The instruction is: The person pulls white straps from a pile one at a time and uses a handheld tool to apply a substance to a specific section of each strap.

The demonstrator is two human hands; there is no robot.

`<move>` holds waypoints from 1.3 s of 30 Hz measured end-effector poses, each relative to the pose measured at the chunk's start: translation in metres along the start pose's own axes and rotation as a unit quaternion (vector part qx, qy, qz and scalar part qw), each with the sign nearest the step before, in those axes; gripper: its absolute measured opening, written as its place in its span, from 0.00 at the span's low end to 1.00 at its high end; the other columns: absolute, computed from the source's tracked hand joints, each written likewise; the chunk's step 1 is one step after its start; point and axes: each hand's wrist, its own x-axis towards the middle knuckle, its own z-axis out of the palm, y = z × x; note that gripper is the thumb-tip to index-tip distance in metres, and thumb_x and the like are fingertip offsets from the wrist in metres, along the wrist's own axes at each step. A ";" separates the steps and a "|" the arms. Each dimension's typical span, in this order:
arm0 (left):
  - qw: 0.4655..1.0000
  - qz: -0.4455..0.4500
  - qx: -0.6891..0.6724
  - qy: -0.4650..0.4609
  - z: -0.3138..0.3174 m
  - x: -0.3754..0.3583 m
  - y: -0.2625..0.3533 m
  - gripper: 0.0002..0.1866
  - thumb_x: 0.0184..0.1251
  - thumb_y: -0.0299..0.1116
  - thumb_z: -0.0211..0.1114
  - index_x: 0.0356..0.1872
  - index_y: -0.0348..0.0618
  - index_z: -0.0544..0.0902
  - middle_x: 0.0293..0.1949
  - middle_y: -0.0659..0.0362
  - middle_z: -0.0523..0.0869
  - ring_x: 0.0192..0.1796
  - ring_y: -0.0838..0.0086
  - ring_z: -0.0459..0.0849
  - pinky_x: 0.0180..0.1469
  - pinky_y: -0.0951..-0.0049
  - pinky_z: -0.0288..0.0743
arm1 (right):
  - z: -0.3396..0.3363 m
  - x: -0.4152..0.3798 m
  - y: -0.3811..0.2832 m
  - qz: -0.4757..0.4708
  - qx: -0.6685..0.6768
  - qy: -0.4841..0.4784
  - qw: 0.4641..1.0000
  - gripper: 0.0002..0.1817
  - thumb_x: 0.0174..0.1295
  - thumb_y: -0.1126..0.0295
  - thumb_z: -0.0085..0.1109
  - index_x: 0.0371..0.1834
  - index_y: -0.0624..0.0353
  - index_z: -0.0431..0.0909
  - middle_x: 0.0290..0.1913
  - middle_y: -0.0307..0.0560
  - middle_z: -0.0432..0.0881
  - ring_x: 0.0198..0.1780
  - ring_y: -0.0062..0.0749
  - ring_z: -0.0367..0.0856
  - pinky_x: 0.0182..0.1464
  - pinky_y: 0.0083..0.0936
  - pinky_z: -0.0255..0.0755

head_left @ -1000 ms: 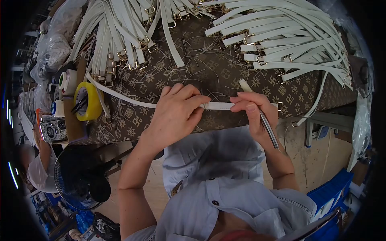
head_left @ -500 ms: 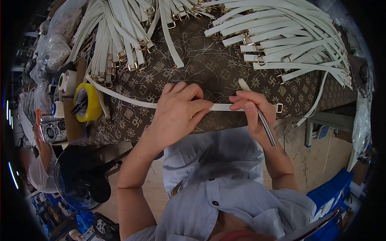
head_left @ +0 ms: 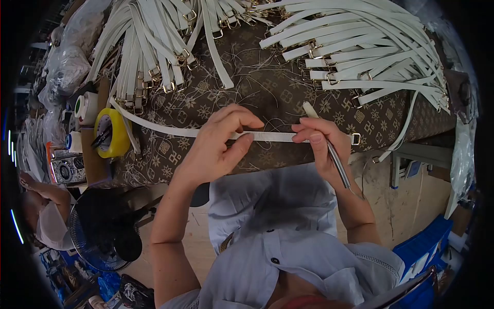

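Near the front edge of the tabletop (head_left: 288, 98), the left hand (head_left: 218, 144) pinches a white strap (head_left: 267, 136) between thumb and forefinger, its other fingers arched above. The right hand (head_left: 321, 141) grips the same strap just beside its metal buckle (head_left: 356, 138) and also holds a slim metal tool (head_left: 329, 147), whose pale tip pokes up past the fingers while the shaft runs down along the wrist. The strap lies stretched flat between the two hands, parallel to the tabletop's edge, and its far end trails left toward a yellow tape roll (head_left: 110, 131). Between the hands and the heaped white straps (head_left: 370, 56) at the back, a band of patterned cloth lies bare but for loose threads; the tabletop drops away right behind the wrists, above the person's lap. Compared with a second ago, the left hand has slid leftward along the strap and lifted its fingers from a flat press into a pinch, baring more strap between the hands; the right hand has hardly shifted.
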 end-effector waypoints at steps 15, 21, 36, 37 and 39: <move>0.941 0.181 0.283 -0.042 0.012 0.010 -0.002 0.08 0.54 0.27 0.66 0.36 0.48 0.82 0.34 0.64 0.78 0.37 0.70 0.76 0.44 0.71 0.66 | 0.000 -0.001 0.003 -0.010 0.010 0.011 1.000 0.14 0.70 0.64 0.50 0.49 0.64 0.76 0.34 0.50 0.85 0.34 0.30 0.86 0.37 0.20 0.78; 0.989 0.089 0.121 -0.010 0.015 0.008 -0.011 0.04 0.63 0.29 0.60 0.36 0.43 0.74 0.33 0.59 0.78 0.36 0.63 0.79 0.40 0.66 0.70 | -0.001 -0.001 -0.002 0.022 0.055 0.018 0.998 0.16 0.72 0.61 0.46 0.49 0.63 0.76 0.32 0.48 0.84 0.37 0.30 0.85 0.39 0.22 0.76; 0.999 0.027 0.004 0.020 0.013 0.009 -0.015 0.05 0.66 0.29 0.60 0.39 0.40 0.76 0.29 0.58 0.81 0.30 0.69 0.81 0.33 0.72 0.73 | -0.011 0.016 -0.024 0.041 0.067 -0.078 0.994 0.13 0.55 0.69 0.66 0.42 0.62 0.84 0.29 0.45 0.81 0.28 0.25 0.77 0.29 0.20 0.68; 0.999 0.036 0.007 0.016 0.013 0.009 -0.016 0.06 0.66 0.29 0.61 0.38 0.39 0.76 0.29 0.57 0.81 0.30 0.68 0.81 0.33 0.71 0.73 | -0.008 0.018 -0.024 0.024 0.045 -0.101 0.994 0.16 0.49 0.73 0.71 0.43 0.61 0.84 0.29 0.45 0.81 0.28 0.25 0.78 0.29 0.20 0.69; 0.999 0.047 0.008 0.021 0.013 0.009 -0.018 0.06 0.65 0.29 0.61 0.38 0.40 0.76 0.30 0.57 0.81 0.30 0.66 0.81 0.34 0.70 0.73 | -0.003 0.018 -0.024 0.048 0.043 -0.119 0.991 0.17 0.45 0.77 0.73 0.41 0.58 0.84 0.29 0.44 0.82 0.29 0.26 0.80 0.29 0.20 0.70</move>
